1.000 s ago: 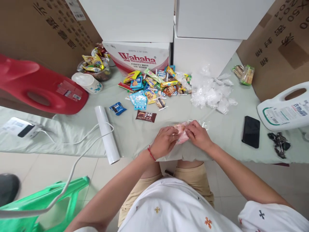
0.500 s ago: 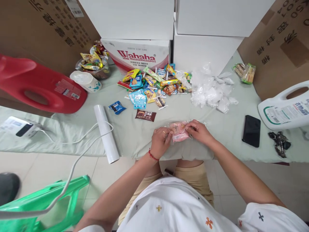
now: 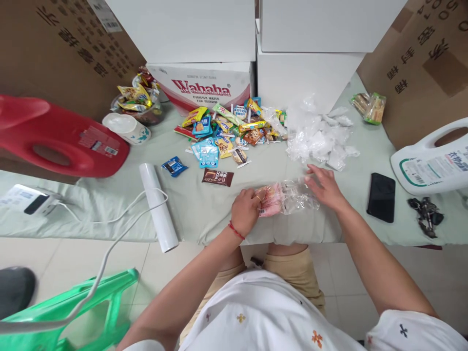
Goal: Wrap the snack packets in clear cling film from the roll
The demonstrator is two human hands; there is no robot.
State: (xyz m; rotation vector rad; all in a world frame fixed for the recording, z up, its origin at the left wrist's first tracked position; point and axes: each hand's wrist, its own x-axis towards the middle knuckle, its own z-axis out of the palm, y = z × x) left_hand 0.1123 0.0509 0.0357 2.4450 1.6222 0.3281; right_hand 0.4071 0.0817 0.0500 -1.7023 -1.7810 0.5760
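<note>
Pink snack packets [image 3: 270,200] lie at the front of the table, partly inside a clear plastic bag [image 3: 298,196]. My left hand [image 3: 245,208] is closed on the left end of the pink packets, its fingers over the top. At the bag's right end is my right hand [image 3: 324,185], its fingers apart and nothing visible in them; whether it touches the film I cannot tell. Beyond my hands lie a brown cocoa packet [image 3: 218,177], a blue packet [image 3: 174,166] and a pile of mixed wrapped snacks [image 3: 226,129].
Crumpled clear bags [image 3: 318,131] lie right of the snack pile. A white roll [image 3: 159,209] with a cable across it, a red jug [image 3: 62,139] and a paper cup [image 3: 126,127] stand left. On the right are a phone [image 3: 380,197], keys [image 3: 426,217] and a white jug [image 3: 435,161].
My right hand has let go of the pink packets and moved right, its fingers now spread. The clear bag now extends to the right of the packets. My left hand still holds them.
</note>
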